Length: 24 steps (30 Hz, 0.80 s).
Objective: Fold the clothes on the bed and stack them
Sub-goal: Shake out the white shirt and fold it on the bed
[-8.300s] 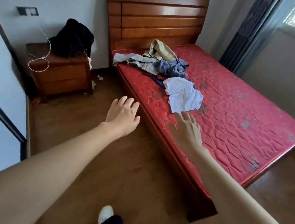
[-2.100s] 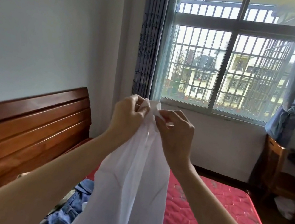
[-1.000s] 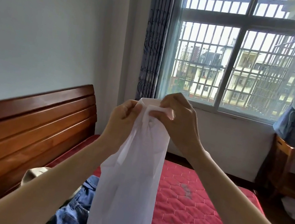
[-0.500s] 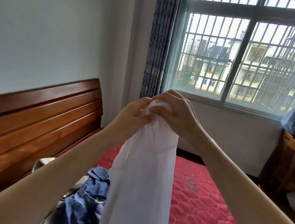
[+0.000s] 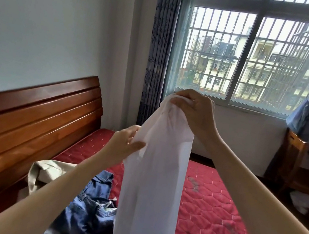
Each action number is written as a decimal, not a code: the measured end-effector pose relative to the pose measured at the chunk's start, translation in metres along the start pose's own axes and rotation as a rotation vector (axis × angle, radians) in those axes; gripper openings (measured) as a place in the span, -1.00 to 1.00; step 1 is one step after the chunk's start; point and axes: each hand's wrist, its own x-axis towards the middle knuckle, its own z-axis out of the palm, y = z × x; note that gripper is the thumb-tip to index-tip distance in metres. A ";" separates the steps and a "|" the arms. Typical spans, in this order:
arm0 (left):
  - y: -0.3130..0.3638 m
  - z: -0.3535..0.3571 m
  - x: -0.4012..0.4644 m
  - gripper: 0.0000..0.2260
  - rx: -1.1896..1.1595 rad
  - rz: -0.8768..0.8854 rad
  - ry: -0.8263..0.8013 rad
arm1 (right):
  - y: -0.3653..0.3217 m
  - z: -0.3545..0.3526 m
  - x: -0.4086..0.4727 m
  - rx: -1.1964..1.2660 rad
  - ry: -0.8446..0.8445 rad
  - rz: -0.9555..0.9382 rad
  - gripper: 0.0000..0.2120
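Observation:
A white garment (image 5: pixel 152 188) hangs straight down in front of me over the bed. My right hand (image 5: pixel 193 111) pinches its top edge at chest height. Lower and to the left, my left hand (image 5: pixel 123 146) grips the garment's left edge. On the red quilted mattress (image 5: pixel 213 220) below lie blue jeans (image 5: pixel 90 208) and a beige garment (image 5: pixel 44 173), partly hidden by my left forearm.
A wooden headboard (image 5: pixel 24 125) runs along the left. Ahead is a barred window (image 5: pixel 242 56) with patterned curtains (image 5: pixel 158 55). A wooden table (image 5: pixel 296 162) stands at the right beside the bed.
My left hand has dropped from the garment's top and slid down its left edge. My right hand still holds the top. The camera tilted slightly down.

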 end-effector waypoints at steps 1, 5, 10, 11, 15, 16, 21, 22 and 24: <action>-0.013 0.005 0.002 -0.76 0.131 0.015 0.054 | 0.001 -0.002 0.002 0.002 0.006 0.012 -0.85; -0.042 0.012 0.004 -0.86 0.318 0.021 0.265 | 0.004 -0.015 0.008 -0.065 0.054 0.034 -0.93; -0.023 -0.011 -0.001 -0.77 0.282 0.187 0.431 | 0.014 -0.033 0.018 -0.196 0.142 0.147 -0.84; -0.016 -0.013 -0.002 -0.79 0.358 0.270 0.431 | 0.014 -0.035 0.020 -0.200 0.163 0.172 -0.83; 0.006 0.002 -0.010 -0.85 0.598 0.374 0.336 | 0.012 -0.032 0.027 -0.211 0.224 0.227 -0.83; 0.011 0.013 -0.014 -0.83 0.582 0.342 0.323 | 0.010 -0.029 0.028 -0.212 0.230 0.232 -0.84; 0.030 0.077 -0.020 -0.79 0.363 0.038 0.325 | -0.002 -0.013 0.028 -0.210 0.212 0.224 -0.91; 0.032 0.090 -0.018 -0.64 0.332 -0.044 0.318 | -0.004 -0.011 0.028 -0.202 0.206 0.227 -0.91; 0.037 0.113 -0.012 -0.30 0.294 -0.168 0.324 | -0.008 -0.006 0.028 -0.192 0.196 0.229 -0.91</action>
